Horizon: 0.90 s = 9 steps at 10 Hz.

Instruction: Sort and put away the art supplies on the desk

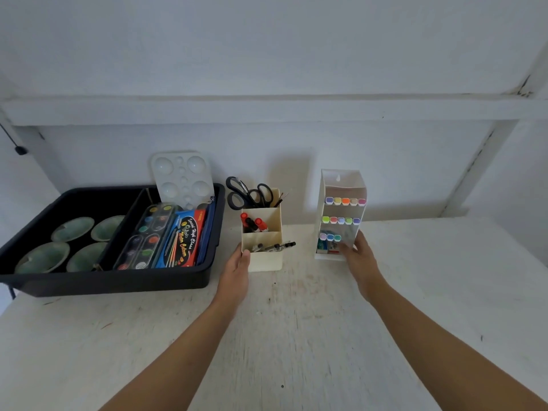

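- Two hands reach forward over the white desk (296, 336), each at its own container.
- Left hand (237, 266): it clasps the near left corner of the cream pen organiser (265, 259). The thumb lies on the front face at the rim, and the fingers go round the left wall, mostly out of sight.
- The pen organiser stands upright on the desk, directly beyond and to the right of the left hand.
  - Dark pens (274, 247) lie in its front compartment, closest to the left thumb.
  - Red-capped markers (258, 223) are in the compartment behind that.
  - Black scissors (247, 192) are at the rear.
- Right hand (357, 256): it holds the lower right part of the clear marker rack (341, 188). The fingers are spread across the front and the thumb is up the right side. This hand is blurred, so the exact contact is unclear.
- The marker rack stands upright just beyond the right hand, with rows of coloured marker caps (345, 201) above the fingers.
- The two containers stand apart, with bare desk between the hands.
- Black tray (118, 280): it sits just left of the left hand, without touching it. It holds:
  - green bowls (72, 229)
  - a watercolour set (148, 232)
  - a red and blue paint box (185, 241)
  - a white palette (182, 176), leaning upright at the far side
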Tool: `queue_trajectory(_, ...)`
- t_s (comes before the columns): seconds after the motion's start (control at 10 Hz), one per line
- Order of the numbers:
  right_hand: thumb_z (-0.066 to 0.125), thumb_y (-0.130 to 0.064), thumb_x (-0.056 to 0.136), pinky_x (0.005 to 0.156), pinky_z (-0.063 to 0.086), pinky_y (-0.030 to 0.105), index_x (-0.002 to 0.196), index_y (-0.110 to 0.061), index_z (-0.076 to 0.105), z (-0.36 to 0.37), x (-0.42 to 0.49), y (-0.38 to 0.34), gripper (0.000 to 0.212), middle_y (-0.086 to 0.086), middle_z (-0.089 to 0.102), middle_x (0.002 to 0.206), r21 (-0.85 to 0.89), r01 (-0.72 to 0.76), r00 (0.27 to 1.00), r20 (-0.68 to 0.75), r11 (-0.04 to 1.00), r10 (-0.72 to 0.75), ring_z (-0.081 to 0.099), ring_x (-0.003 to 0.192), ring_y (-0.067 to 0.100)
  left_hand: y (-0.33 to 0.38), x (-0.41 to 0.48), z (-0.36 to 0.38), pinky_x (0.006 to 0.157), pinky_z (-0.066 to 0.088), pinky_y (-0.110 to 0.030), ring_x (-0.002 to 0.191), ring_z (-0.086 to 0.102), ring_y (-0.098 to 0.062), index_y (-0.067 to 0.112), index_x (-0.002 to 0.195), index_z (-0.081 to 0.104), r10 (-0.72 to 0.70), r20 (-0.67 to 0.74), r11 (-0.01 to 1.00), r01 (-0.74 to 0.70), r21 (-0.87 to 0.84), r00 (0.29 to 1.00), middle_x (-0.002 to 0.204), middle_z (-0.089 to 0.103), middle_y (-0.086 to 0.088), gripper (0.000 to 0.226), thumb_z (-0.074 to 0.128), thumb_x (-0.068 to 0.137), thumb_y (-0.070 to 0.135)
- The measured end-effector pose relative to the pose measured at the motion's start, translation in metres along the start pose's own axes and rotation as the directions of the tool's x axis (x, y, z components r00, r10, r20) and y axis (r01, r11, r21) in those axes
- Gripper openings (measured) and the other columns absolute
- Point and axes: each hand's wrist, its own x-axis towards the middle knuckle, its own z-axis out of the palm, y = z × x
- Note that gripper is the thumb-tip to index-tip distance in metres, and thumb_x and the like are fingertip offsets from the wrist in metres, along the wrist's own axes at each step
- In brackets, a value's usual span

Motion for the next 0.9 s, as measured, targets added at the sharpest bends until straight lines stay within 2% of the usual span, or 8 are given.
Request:
queue_trajectory(0.1,0.045,-0.029,0.106,0.102,0.039,0.037,0.147,-0.034,0.037,0.006,0.003,0.001,0.042,-0.003,0.050,0.146,-0.031,-0.012,0.998,-0.061,0.999,0.010,0.049,0.132,0.024,0.000,0.001,0.000,0.105,0.040,-0.033,0.128,0.049,-0.013,0.030,0.153,0.041,-0.013,-0.006,1.000,0.013,-0.014,1.000,0.130,0.058,0.009,0.046,0.039,0.109,0.041)
queue_trajectory(0.3,0.040,-0.027,0.108,0.105,0.040,0.039,0.149,-0.037,0.035,0.020,0.003,0.002,0.043,0.000,0.049,0.148,-0.075,-0.027,0.999,-0.038,0.997,0.024,0.049,0.131,0.021,0.000,0.002,0.000,0.112,0.043,-0.038,0.127,0.054,-0.014,0.028,0.153,0.043,-0.026,-0.009,0.999,0.026,-0.030,1.000,0.128,0.062,0.006,0.045,0.040,0.109,0.038)
queue_trajectory(0.4,0.038,-0.029,0.108,0.106,0.042,0.042,0.148,-0.038,0.037,0.029,0.003,-0.001,0.041,-0.001,0.050,0.148,-0.091,-0.035,0.999,-0.041,0.995,0.031,0.049,0.131,0.022,0.000,0.002,-0.002,0.088,0.048,-0.023,0.113,0.056,-0.004,0.028,0.154,0.041,-0.025,-0.008,0.999,0.025,-0.022,1.000,0.125,0.061,0.010,0.046,0.038,0.109,0.039)
queue_trajectory(0.5,0.037,-0.031,0.108,0.107,0.042,0.045,0.148,-0.037,0.037,0.033,0.004,-0.001,0.041,-0.001,0.050,0.147,-0.116,-0.054,0.998,-0.042,0.992,0.049,0.049,0.132,0.023,0.002,0.002,-0.003,0.070,0.039,-0.014,0.099,0.051,0.006,0.032,0.155,0.039,-0.022,-0.011,1.000,0.022,0.006,1.000,0.114,0.057,0.022,0.046,0.037,0.110,0.040)
queue_trajectory(0.6,0.040,-0.028,0.107,0.108,0.041,0.045,0.149,-0.034,0.037,0.034,0.003,-0.002,0.042,0.000,0.050,0.148,-0.115,-0.070,0.997,-0.038,0.991,0.066,0.049,0.130,0.022,0.002,0.001,-0.005,0.071,0.039,-0.015,0.100,0.052,0.006,0.034,0.153,0.041,-0.004,-0.011,1.000,0.004,0.009,1.000,0.113,0.057,0.025,0.044,0.038,0.109,0.040)
queue_trajectory(0.7,0.050,-0.027,0.104,0.106,0.043,0.045,0.148,-0.030,0.037,0.037,-0.009,-0.002,0.046,0.002,0.053,0.145,-0.080,-0.070,0.993,-0.096,0.994,0.063,0.052,0.127,0.023,0.002,0.000,-0.012,0.094,0.043,-0.026,0.117,0.052,-0.004,0.033,0.153,0.041,-0.022,-0.010,1.000,0.022,-0.006,1.000,0.134,0.058,0.013,0.046,0.040,0.109,0.042)
queue_trajectory(0.8,0.058,-0.021,0.100,0.103,0.047,0.046,0.140,-0.027,0.040,0.041,-0.030,0.000,0.044,0.004,0.054,0.139,-0.071,-0.070,0.979,-0.196,0.995,0.054,0.054,0.121,0.023,-0.002,-0.009,-0.025,0.109,0.042,-0.037,0.124,0.052,-0.008,0.031,0.149,0.047,-0.046,-0.001,0.999,0.046,-0.016,0.999,0.132,0.058,0.014,0.046,0.045,0.106,0.047)
queue_trajectory(0.9,0.062,-0.016,0.097,0.095,0.052,0.041,0.133,-0.025,0.043,0.046,-0.051,0.001,0.041,0.003,0.053,0.132,-0.066,-0.044,0.952,-0.305,0.997,0.022,0.054,0.116,0.022,-0.004,-0.021,-0.038,0.093,0.045,-0.027,0.110,0.054,0.000,0.030,0.140,0.052,-0.047,0.046,0.999,0.047,-0.016,0.998,0.114,0.058,0.022,0.040,0.047,0.104,0.048)
